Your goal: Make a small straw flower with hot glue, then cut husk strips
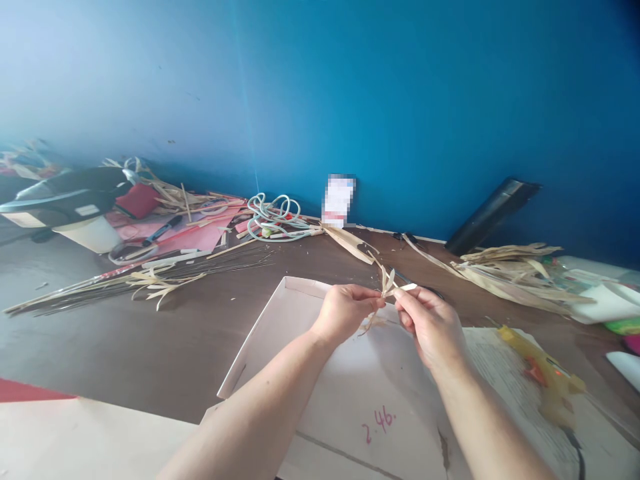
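My left hand (pixel 349 305) is closed, pinching the base of a small pale dried-husk piece (pixel 387 282) whose narrow strips fan upward. Opposite it, my right hand (pixel 429 321) is closed, with thumb and forefinger on a pale husk strip (pixel 407 287) that sticks out at the side of the same piece. The fingertips nearly meet above a shallow white cardboard box (pixel 350 393) marked with red handwritten figures. Thin bits of husk dangle below my left fingers. Just behind my hands, a longer dried husk (pixel 350 244) lies on the brown table (pixel 165 353).
A yellow hot glue gun (pixel 543 373) lies on printed paper (pixel 493 360) at right. Behind it are a dried-husk bundle (pixel 520 273) and a leaning black tube (pixel 493 215). Leftward are a coiled pale cable (pixel 275 217), thin wires (pixel 225 263) and pink paper (pixel 200 233). A blue wall (pixel 400 100) stands behind.
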